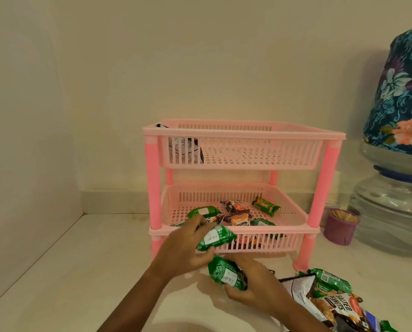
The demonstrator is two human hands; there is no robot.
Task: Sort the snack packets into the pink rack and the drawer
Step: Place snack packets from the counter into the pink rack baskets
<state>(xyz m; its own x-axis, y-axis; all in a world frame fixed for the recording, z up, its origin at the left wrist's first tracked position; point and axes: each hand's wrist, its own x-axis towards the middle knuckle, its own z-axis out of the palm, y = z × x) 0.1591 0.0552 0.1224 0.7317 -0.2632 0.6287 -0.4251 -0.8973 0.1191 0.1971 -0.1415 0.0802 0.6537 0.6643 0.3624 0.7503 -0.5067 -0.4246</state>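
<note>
A pink two-tier rack [243,135] stands on the white counter against the wall. Its lower basket [296,216] holds several small snack packets, green and brown. The upper basket has one dark packet [188,149] at its left end. My left hand [183,250] grips a green packet [215,237] at the lower basket's front rim. Just below, my right hand [250,283] holds another green packet [226,274] above the counter. A heap of packets [329,300], with a salted peanuts bag on top, lies at the lower right. No drawer is in view.
A purple cup of toothpicks [340,227] stands right of the rack. Behind it sits a water jug [392,212] under a floral cover [401,97]. A side wall closes off the left; bare counter [80,271] spreads in front of it.
</note>
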